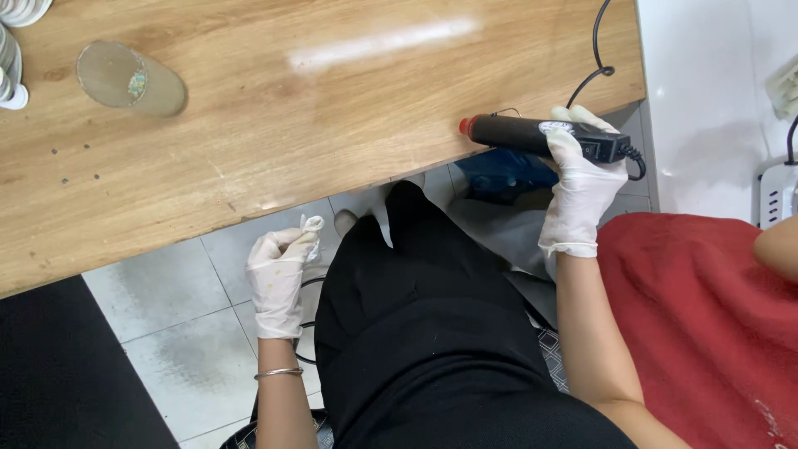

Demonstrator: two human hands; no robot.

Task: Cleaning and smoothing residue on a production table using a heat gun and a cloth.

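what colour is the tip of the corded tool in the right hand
Red, on the black cylindrical corded tool held by the gloved right hand; head view.

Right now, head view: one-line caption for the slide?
White-gloved right hand grips a black corded handheld tool with a red tip at the wooden table's edge; gloved left hand hangs below, fingers curled.

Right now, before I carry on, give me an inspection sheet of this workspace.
Surface: wooden table, glossy, small dark specks at left.
Job's things: black corded tool with red tip, lying at table edge.
Clutter: round clear disc; white stacked items at far left.
Grippers: gloved right hand grips tool; gloved left hand pinches small white piece below table.
Cables: black cord across table.
Surroundings: grey tiled floor, red cloth.
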